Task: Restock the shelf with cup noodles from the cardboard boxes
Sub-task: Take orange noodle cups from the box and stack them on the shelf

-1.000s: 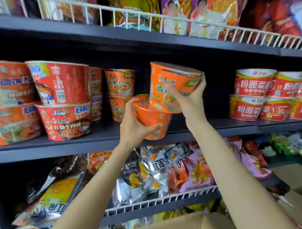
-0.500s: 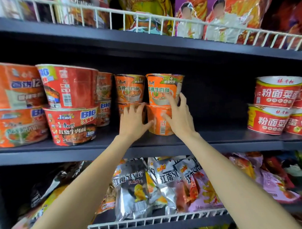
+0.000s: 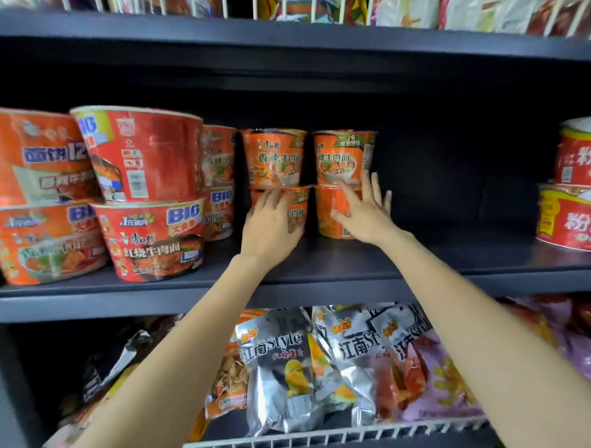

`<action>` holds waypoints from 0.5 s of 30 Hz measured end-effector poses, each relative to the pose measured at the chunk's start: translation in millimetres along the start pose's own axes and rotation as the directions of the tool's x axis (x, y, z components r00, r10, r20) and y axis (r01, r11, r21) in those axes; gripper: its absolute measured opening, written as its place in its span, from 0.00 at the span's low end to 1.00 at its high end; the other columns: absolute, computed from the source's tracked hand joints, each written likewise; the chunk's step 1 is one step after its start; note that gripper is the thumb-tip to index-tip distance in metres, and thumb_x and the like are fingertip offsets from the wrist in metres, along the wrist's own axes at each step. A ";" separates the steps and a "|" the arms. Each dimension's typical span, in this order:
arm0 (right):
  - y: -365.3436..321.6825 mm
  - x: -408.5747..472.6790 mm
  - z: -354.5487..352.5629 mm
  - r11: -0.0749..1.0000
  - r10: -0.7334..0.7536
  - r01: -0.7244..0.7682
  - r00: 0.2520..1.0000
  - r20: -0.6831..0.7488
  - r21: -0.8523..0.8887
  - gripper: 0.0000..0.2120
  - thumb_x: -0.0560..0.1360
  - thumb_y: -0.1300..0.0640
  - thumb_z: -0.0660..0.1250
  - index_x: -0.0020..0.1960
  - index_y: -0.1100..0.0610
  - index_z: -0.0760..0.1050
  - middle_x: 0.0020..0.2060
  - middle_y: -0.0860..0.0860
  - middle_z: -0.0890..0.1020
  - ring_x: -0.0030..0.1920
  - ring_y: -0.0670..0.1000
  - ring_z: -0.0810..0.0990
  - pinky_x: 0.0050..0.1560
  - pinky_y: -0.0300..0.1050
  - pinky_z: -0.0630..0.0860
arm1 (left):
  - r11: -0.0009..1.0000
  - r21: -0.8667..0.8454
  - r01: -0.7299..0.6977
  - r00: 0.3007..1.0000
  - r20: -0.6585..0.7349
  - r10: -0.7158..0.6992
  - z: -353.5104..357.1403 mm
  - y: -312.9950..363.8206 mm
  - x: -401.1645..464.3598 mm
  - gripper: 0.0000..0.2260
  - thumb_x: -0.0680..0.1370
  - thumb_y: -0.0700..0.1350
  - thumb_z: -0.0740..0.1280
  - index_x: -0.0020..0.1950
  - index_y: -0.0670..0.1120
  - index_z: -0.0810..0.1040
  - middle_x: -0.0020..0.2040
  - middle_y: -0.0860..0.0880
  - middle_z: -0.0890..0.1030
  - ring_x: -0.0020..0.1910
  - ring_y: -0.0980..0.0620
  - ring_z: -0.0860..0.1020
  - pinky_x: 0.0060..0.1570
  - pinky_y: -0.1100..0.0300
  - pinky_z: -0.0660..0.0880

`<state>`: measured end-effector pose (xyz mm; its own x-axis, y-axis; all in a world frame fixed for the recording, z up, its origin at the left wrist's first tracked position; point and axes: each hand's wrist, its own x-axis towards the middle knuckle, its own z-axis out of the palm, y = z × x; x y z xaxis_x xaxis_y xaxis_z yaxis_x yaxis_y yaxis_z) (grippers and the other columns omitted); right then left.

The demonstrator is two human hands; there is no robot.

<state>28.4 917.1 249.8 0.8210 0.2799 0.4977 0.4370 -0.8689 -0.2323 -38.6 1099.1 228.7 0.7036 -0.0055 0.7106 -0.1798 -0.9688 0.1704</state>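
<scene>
Head view, the only one. Dark middle shelf (image 3: 353, 259), both arms reaching in.

Orange cup noodles stand well back on the shelf in two stacks of two, side by side. Left stack: upper cup (image 3: 273, 157) on lower cup (image 3: 296, 210). Right stack: upper cup (image 3: 340, 156) on lower cup (image 3: 331, 213). All four upright, labels facing out.

Left hand (image 3: 270, 226): fingers loosely spread, palm laid against the front of the lower left cup. It holds nothing; contact looks like a press, not a grasp. Right hand (image 3: 365, 213): fingers fanned wide, fingertips at the seam between the right stack's two cups, empty. Whether the thumb touches the lower cup I cannot tell; slight motion blur.

Left of the stacks: large red BIG noodle bowls (image 3: 144, 198), stacked two high, nearer the shelf edge. Far right: red bowls with white lids (image 3: 573, 200), well apart from the orange cups. A wide bare stretch of shelf lies between the right stack and those bowls. Below: silver snack bags (image 3: 282, 367) behind a white wire rail (image 3: 347, 433). No cardboard box in frame.

Judgement: the step in hand is seating and squaring the orange stacks. Next move likely calls for drawing both hands out without nudging the upper cups, then fetching more cups from the box to fill the bare stretch to the right. Risk: top cups tip if brushed.
</scene>
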 end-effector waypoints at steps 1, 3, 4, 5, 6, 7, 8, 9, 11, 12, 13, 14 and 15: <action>-0.5 -13.5 -1.1 0.998 -0.042 0.044 0.997 -0.057 0.037 0.29 0.80 0.47 0.58 0.78 0.45 0.49 0.77 0.55 0.38 0.76 0.55 0.33 0.73 0.62 0.37 | 0.999 -0.009 -0.051 0.997 -0.064 0.051 -3.2 6.7 -8.7 0.24 0.77 0.50 0.64 0.72 0.44 0.67 0.73 0.42 0.66 0.72 0.42 0.62 0.65 0.46 0.66; -0.7 -49.7 -1.0 0.985 -0.105 0.132 0.971 -0.215 0.114 0.25 0.80 0.51 0.61 0.75 0.51 0.60 0.78 0.53 0.49 0.77 0.54 0.42 0.75 0.61 0.45 | 0.977 -0.001 -0.213 0.954 -0.218 0.207 -7.6 20.8 -33.4 0.19 0.76 0.49 0.63 0.65 0.44 0.74 0.62 0.43 0.76 0.62 0.41 0.72 0.57 0.47 0.72; -0.4 -71.3 0.2 0.976 -0.121 0.166 0.950 -0.289 0.138 0.22 0.79 0.53 0.62 0.72 0.53 0.66 0.77 0.53 0.55 0.77 0.54 0.46 0.75 0.59 0.49 | 0.957 0.012 -0.291 0.915 -0.289 0.281 -9.1 27.5 -48.5 0.17 0.76 0.48 0.62 0.62 0.44 0.77 0.57 0.45 0.79 0.57 0.42 0.74 0.53 0.49 0.73; 0.3 -94.7 2.1 0.968 -0.126 0.191 0.930 -0.345 0.161 0.19 0.78 0.55 0.64 0.69 0.54 0.70 0.75 0.53 0.60 0.76 0.54 0.50 0.74 0.55 0.52 | 0.935 0.018 -0.355 0.877 -0.340 0.340 -9.6 33.6 -64.9 0.14 0.76 0.48 0.62 0.59 0.44 0.78 0.53 0.47 0.81 0.54 0.44 0.75 0.51 0.51 0.72; 0.9 -119.4 3.6 0.960 -0.121 0.207 0.914 -0.388 0.190 0.17 0.78 0.56 0.64 0.66 0.55 0.73 0.73 0.53 0.65 0.75 0.53 0.54 0.73 0.49 0.54 | 0.914 0.013 -0.406 0.845 -0.376 0.381 -9.9 39.1 -82.5 0.12 0.76 0.46 0.63 0.56 0.44 0.79 0.49 0.48 0.81 0.51 0.45 0.76 0.48 0.53 0.71; 1.8 -144.7 4.8 0.951 -0.105 0.216 0.899 -0.425 0.221 0.15 0.77 0.56 0.63 0.64 0.56 0.74 0.70 0.53 0.69 0.73 0.53 0.59 0.71 0.43 0.55 | 0.896 -0.006 -0.445 0.820 -0.404 0.405 -9.4 43.7 -100.5 0.11 0.76 0.45 0.64 0.54 0.44 0.80 0.46 0.49 0.81 0.48 0.46 0.77 0.46 0.54 0.70; 2.6 -170.6 6.5 0.945 -0.087 0.219 0.884 -0.459 0.242 0.14 0.77 0.56 0.62 0.62 0.56 0.76 0.66 0.52 0.73 0.69 0.52 0.65 0.69 0.38 0.57 | 0.879 -0.044 -0.475 0.807 -0.421 0.415 -7.9 47.5 -119.5 0.09 0.76 0.44 0.64 0.52 0.44 0.81 0.43 0.50 0.81 0.45 0.46 0.77 0.44 0.55 0.69; 3.8 -197.1 8.9 0.941 -0.071 0.219 0.872 -0.484 0.256 0.13 0.77 0.57 0.62 0.60 0.56 0.77 0.61 0.51 0.77 0.65 0.52 0.70 0.65 0.35 0.61 | 0.862 -0.098 -0.497 0.805 -0.423 0.416 -4.1 50.7 -140.1 0.09 0.76 0.43 0.64 0.51 0.43 0.82 0.40 0.50 0.81 0.42 0.46 0.77 0.42 0.56 0.69; 8.4 -248.9 20.8 0.936 -0.036 0.194 0.882 -0.469 0.292 0.11 0.77 0.59 0.61 0.56 0.57 0.78 0.52 0.49 0.82 0.54 0.51 0.78 0.57 0.39 0.71 | 0.832 -0.235 -0.502 0.838 -0.369 0.401 7.8 56.9 -183.3 0.09 0.77 0.43 0.63 0.49 0.42 0.82 0.38 0.49 0.81 0.38 0.46 0.76 0.39 0.56 0.69; 11.4 -274.5 30.9 0.939 -0.012 0.156 0.906 -0.424 0.308 0.10 0.77 0.58 0.61 0.55 0.57 0.78 0.47 0.48 0.83 0.48 0.51 0.81 0.50 0.42 0.75 | 0.825 -0.316 -0.468 0.875 -0.299 0.381 17.0 58.8 -206.7 0.09 0.77 0.43 0.63 0.49 0.42 0.82 0.37 0.49 0.81 0.38 0.46 0.76 0.39 0.56 0.70; 14.9 -298.1 43.7 0.946 0.020 0.100 0.932 -0.363 0.307 0.09 0.77 0.57 0.62 0.54 0.56 0.79 0.43 0.47 0.84 0.42 0.50 0.81 0.44 0.46 0.76 | 0.827 -0.394 -0.401 0.916 -0.194 0.352 28.0 59.9 -230.2 0.09 0.77 0.44 0.63 0.49 0.43 0.82 0.38 0.50 0.81 0.39 0.46 0.77 0.40 0.56 0.72; 19.0 -319.4 58.0 0.956 0.064 0.022 0.957 -0.282 0.293 0.09 0.76 0.56 0.63 0.52 0.54 0.79 0.39 0.47 0.84 0.38 0.50 0.81 0.38 0.47 0.76 | 0.840 -0.452 -0.299 0.950 -0.052 0.309 39.8 61.3 -252.7 0.10 0.77 0.46 0.62 0.51 0.44 0.81 0.39 0.51 0.81 0.41 0.47 0.77 0.42 0.56 0.75; 24.7 -338.0 75.0 0.960 0.120 -0.070 0.978 -0.171 0.270 0.08 0.75 0.55 0.64 0.51 0.53 0.79 0.37 0.46 0.84 0.37 0.50 0.81 0.36 0.47 0.76 | 0.863 -0.473 -0.177 0.958 0.119 0.261 52.1 62.5 -274.4 0.12 0.75 0.48 0.62 0.53 0.47 0.80 0.41 0.52 0.82 0.44 0.47 0.78 0.43 0.54 0.76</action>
<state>-210.7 831.6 13.1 0.7921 0.0999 0.6021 0.4615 -0.7436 -0.4838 -207.1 1027.2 8.8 0.7090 -0.2882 0.6436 -0.6046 -0.7182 0.3444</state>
